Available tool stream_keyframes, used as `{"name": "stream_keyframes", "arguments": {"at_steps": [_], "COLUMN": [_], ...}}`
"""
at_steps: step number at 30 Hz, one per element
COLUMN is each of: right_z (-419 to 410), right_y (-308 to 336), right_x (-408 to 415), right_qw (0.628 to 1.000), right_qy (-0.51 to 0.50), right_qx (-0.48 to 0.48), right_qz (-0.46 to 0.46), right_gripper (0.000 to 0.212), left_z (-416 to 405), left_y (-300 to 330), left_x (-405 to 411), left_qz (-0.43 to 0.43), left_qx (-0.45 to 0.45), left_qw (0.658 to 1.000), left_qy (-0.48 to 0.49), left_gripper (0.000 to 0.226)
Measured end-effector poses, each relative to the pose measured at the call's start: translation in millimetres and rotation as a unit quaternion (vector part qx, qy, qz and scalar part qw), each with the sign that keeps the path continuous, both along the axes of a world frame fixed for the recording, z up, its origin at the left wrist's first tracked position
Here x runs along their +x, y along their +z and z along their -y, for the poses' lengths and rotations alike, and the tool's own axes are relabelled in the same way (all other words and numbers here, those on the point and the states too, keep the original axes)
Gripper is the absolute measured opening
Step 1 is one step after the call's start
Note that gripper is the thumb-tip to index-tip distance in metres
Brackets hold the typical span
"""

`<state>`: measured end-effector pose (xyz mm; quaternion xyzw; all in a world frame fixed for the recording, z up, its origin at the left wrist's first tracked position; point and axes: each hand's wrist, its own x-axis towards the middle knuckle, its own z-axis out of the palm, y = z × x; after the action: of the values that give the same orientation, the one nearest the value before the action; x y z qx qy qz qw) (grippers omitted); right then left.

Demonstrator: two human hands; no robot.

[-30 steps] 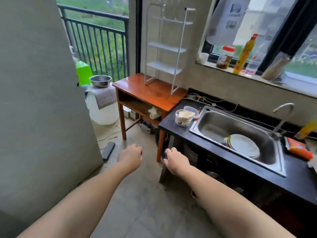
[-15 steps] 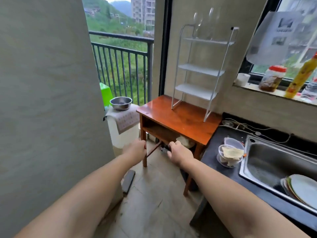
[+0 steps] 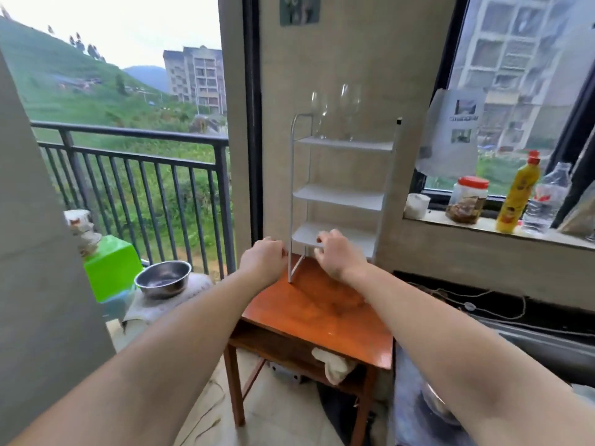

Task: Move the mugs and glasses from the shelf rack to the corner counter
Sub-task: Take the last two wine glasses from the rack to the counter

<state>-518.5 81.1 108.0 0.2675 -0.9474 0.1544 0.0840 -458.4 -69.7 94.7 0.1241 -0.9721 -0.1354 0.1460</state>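
Approach step. Two clear stemmed glasses [image 3: 335, 114] stand on the top tier of the white three-tier metal shelf rack [image 3: 341, 194] on the orange wooden bench [image 3: 322, 313]. Left hand [image 3: 262, 259] and right hand [image 3: 336, 252], loosely curled and empty, hover by the lowest tier. Next: reach upward, close one grip around each glass.

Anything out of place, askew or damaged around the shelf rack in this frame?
Nothing looks spilled or broken. The white shelf rack stands upright on the wooden table, two clear glasses upright on its top tier. The lower tiers look bare; no mugs are visible. Both hands are empty.
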Motion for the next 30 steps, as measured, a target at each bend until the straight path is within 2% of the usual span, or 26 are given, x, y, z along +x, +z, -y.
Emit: {"name": "stream_keyframes", "arguments": {"at_steps": [8,13,16,18,20,21,24,26,30], "right_z": [33,47,47,46,45,46,56,62,77], "right_y": [83,131,162,178,189,192,197,199,201], "right_x": [-151,-220,-255,-281,-304,-314,-342,-361,-387], "right_qw": [0.993,0.986,0.971,0.960,0.950,0.941,0.876,0.846,0.818], "right_qy": [-0.008,-0.018,-0.037,-0.077,-0.119,-0.129,-0.117,-0.112,-0.116], "right_qx": [-0.058,-0.083,-0.141,-0.194,-0.264,-0.308,-0.449,-0.489,-0.510], "right_qz": [-0.100,-0.146,-0.188,-0.186,-0.116,-0.052,0.135,0.182,0.239], "right_gripper": [0.035,0.032,0.028,0.028,0.030,0.031,0.023,0.020,0.006], "left_z": [14,22,26,34,43,48,61,65,68], "left_y": [74,130,164,182,191,193,197,200,201], "left_x": [-164,-243,-283,-320,-351,-363,-398,-415,-445], "left_qz": [-0.071,-0.153,-0.226,-0.244,-0.189,-0.150,-0.102,-0.106,-0.096], "left_qx": [-0.001,0.034,0.069,0.118,0.180,0.214,0.289,0.308,0.331], "left_qw": [0.995,0.984,0.968,0.960,0.964,0.964,0.949,0.943,0.936], "left_qy": [-0.063,-0.083,-0.081,-0.065,-0.051,-0.054,-0.069,-0.065,-0.076], "left_gripper": [0.031,0.030,0.028,0.027,0.028,0.029,0.021,0.015,0.032]}}
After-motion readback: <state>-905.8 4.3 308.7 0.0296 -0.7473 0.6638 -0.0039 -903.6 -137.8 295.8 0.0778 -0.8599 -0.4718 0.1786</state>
